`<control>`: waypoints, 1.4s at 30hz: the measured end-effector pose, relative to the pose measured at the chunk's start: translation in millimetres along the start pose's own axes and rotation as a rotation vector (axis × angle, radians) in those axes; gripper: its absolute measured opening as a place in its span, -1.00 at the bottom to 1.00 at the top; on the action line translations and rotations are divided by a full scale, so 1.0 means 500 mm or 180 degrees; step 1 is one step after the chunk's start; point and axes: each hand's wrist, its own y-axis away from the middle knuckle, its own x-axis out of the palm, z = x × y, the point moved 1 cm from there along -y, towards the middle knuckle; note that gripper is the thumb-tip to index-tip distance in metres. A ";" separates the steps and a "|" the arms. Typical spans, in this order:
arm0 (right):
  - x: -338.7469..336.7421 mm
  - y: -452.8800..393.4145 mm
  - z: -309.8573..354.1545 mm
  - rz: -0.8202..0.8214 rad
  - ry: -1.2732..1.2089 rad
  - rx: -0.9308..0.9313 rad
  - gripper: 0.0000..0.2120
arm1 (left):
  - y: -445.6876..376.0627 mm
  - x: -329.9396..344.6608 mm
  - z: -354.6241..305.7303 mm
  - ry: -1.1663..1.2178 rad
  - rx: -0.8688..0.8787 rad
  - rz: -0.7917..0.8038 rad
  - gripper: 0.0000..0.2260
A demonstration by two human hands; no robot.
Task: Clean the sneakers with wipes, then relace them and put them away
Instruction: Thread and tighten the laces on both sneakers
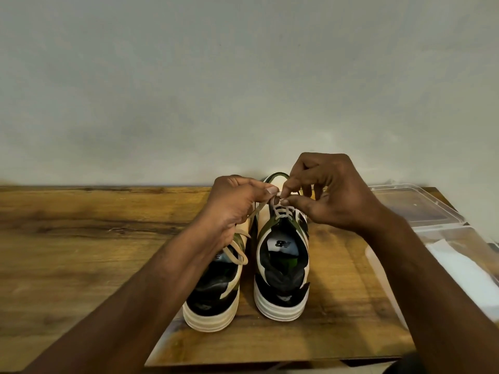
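Two sneakers stand side by side on the wooden table (81,238), heels toward me. The right sneaker (282,268) is white, black and olive, with a cream lace (280,210) crossed through its upper eyelets. My left hand (237,209) and my right hand (324,193) meet above its tongue, each pinching a strand of that lace. The left sneaker (213,300) is partly hidden under my left forearm. A loose length of lace (237,255) trails from my left hand across its opening.
A clear plastic box (432,238) lies at the right edge of the table, with its lid (413,206) behind it and a white sheet (459,268) inside. A plain wall rises right behind the table. The table's front edge runs just below the heels.
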 end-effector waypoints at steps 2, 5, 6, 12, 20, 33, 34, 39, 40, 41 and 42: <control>-0.007 0.002 -0.001 0.0069 -0.0164 0.0086 -0.87 | 0.001 0.000 0.004 0.0001 -0.0004 -0.0018 -0.93; -0.022 0.005 -0.005 0.0349 -0.0466 0.0253 -0.85 | -0.003 -0.006 0.005 0.0041 -0.0020 -0.0149 -0.93; -0.028 0.007 -0.008 0.0444 -0.0562 0.0334 -0.84 | -0.004 -0.008 0.005 0.0014 -0.0025 -0.0176 -0.93; -0.071 0.026 -0.033 0.1179 -0.0875 0.0872 -0.82 | -0.017 -0.024 0.014 -0.0572 0.0434 -0.0349 -0.87; -0.078 0.038 -0.045 0.1630 -0.0915 0.1329 -0.85 | -0.020 -0.044 0.008 -0.1248 0.0332 -0.0287 -0.69; -0.056 0.047 -0.052 0.2044 -0.1119 0.1920 -0.85 | -0.028 -0.041 0.018 -0.1921 0.0475 -0.0281 -0.95; -0.051 0.047 -0.053 0.2060 -0.1078 0.1956 -0.86 | -0.028 -0.040 0.021 -0.1879 0.0510 -0.0269 -0.95; -0.029 0.043 -0.050 0.2014 -0.0991 0.2005 -0.87 | -0.030 -0.056 0.025 -0.1513 0.0442 0.0013 -0.90; -0.030 0.041 -0.049 0.1972 -0.0981 0.2003 -0.88 | -0.031 -0.060 0.023 -0.1450 0.0443 0.0036 -0.89; -0.031 0.040 -0.048 0.1932 -0.0979 0.2019 -0.88 | -0.031 -0.065 0.021 -0.1396 0.0471 0.0037 -0.88; -0.032 0.039 -0.048 0.1904 -0.0983 0.2036 -0.89 | -0.032 -0.067 0.019 -0.1352 0.0502 0.0026 -0.87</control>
